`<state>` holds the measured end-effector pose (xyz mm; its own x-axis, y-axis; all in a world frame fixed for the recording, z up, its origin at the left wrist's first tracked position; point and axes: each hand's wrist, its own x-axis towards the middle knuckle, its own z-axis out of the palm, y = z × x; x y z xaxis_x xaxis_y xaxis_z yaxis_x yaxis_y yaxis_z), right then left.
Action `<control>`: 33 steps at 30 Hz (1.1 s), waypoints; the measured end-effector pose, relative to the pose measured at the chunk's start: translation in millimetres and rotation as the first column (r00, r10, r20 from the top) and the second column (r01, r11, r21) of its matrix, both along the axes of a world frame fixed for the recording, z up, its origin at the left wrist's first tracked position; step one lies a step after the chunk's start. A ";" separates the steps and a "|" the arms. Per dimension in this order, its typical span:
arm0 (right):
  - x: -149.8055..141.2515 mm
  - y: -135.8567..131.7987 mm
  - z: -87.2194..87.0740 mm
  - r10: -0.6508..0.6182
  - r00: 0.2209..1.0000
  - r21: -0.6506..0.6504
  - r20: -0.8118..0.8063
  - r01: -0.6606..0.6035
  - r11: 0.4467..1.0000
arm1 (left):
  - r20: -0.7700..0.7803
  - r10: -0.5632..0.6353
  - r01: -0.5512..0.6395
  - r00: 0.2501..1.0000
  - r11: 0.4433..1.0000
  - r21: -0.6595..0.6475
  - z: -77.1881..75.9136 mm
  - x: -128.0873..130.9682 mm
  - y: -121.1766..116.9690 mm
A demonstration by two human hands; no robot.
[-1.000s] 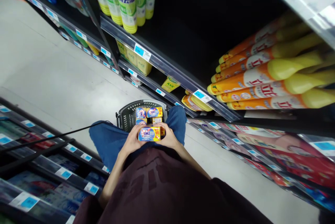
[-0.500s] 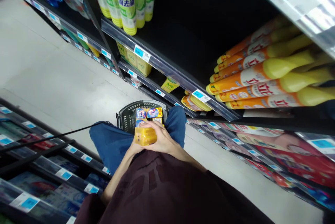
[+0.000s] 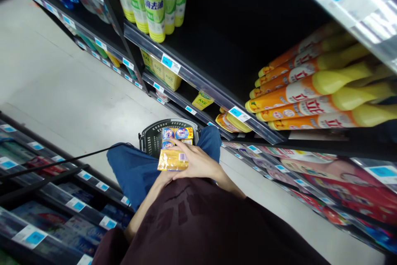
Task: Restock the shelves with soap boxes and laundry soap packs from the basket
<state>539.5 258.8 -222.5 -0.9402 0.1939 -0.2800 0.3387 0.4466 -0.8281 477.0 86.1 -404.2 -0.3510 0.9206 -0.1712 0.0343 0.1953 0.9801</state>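
Observation:
A yellow, shiny wrapped soap pack [image 3: 172, 161] with a barcode on it is held between both hands, just in front of the dark shirt. My right hand [image 3: 203, 161] grips its right side, thumb and fingers around the edge. From below and the near side, my left hand [image 3: 166, 177] supports the pack; most of its fingers are hidden under it. Beyond the hands stands a dark perforated shopping basket [image 3: 151, 136] on the floor, between the knees. Inside it lie OMO packs [image 3: 183, 133] in blue and yellow wrapping, partly covered by my right hand.
A shelf unit [image 3: 192, 56] rises ahead, with green-yellow bottles [image 3: 154, 6] and orange bottles [image 3: 291, 91] lying on their sides. AXE packs [image 3: 169, 75] sit lower down. Another shelf [image 3: 56, 190] lines the left. Pale floor [image 3: 77, 79] runs between them.
The yellow soap pack has been turned in the hands, so a flat face with a barcode now shows. My right hand's fingers have shifted and spread along its side.

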 end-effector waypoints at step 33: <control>39.8 34.2 -70.4 -0.138 0.988 -0.416 -0.064 0.100 0.904 | -0.661 -0.049 0.275 0.749 0.930 0.243 112.0 -65.4 25.3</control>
<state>579.3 293.0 -292.8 -0.9422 0.1918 -0.2749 0.2841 0.0219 -0.9585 411.5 111.4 -292.1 -0.1129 0.9359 0.3337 0.6700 -0.1763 0.7211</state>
